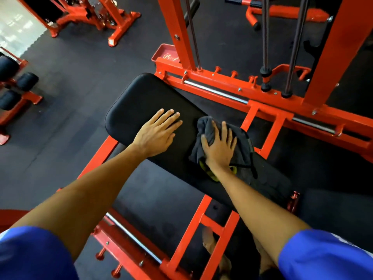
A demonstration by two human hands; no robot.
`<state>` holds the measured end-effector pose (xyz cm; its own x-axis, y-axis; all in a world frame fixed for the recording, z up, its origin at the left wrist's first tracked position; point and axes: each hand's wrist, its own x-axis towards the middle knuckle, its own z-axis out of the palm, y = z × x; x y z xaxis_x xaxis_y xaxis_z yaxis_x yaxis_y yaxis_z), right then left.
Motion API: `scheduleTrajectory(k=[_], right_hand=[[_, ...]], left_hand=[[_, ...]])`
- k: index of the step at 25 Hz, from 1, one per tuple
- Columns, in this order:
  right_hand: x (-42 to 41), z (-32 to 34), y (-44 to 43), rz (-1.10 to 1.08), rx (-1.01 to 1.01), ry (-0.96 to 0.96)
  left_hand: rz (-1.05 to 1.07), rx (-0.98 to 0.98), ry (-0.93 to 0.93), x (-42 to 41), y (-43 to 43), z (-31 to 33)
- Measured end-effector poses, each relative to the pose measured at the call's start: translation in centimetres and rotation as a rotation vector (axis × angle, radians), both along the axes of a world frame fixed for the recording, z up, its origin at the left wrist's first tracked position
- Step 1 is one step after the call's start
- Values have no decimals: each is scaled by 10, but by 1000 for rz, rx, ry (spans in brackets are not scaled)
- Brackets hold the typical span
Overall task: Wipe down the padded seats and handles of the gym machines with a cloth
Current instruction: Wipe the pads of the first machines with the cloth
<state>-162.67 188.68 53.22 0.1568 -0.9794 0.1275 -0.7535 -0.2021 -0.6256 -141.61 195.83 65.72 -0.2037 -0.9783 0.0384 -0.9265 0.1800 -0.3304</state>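
Two hands work the pad [141, 98]: left hand [157, 134] flat and spread, bracing; right hand [219, 146] spread, pressing the cloth [207, 128]. Next, likely sweep toward the rounded end.

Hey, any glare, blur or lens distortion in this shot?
Head view: wide-angle bending curves the orange steel frame toward the edges; pale floor patch top left is blown out; soft sheen on the black padded bench seat; blue sleeves look soft; dark grey cloth is sharp.
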Motion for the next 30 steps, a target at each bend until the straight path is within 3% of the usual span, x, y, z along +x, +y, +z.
scheduleTrajectory(k=[3, 7, 8, 10, 13, 16, 19, 23, 27, 30], right_hand=[[42, 27, 29, -119, 71, -83], [2, 1, 71, 236, -136, 28], [-13, -9, 64, 205, -137, 52], [-25, -17, 44, -54, -27, 17], [7, 0, 48, -294, 80, -104], [47, 34, 89, -75, 24, -86], [12, 17, 107, 153, -57, 11], [-64, -25, 110, 238, -110, 51], [-10, -7, 113, 204, -21, -23], [-25, -13, 102, 374, -141, -44]], left_hand=[[29, 37, 18, -5, -8, -1], [72, 47, -24, -7, -9, -6], [76, 42, -28, -9, -8, -7], [85, 43, -26, -13, -9, -6], [93, 38, -13, -11, -9, -6], [92, 58, -15, -10, -11, -7], [102, 62, -23, -13, -9, -11], [145, 6, -3, -22, -8, -18], [155, 14, -3, -22, -9, -14], [147, 31, -20, -22, -9, -14]])
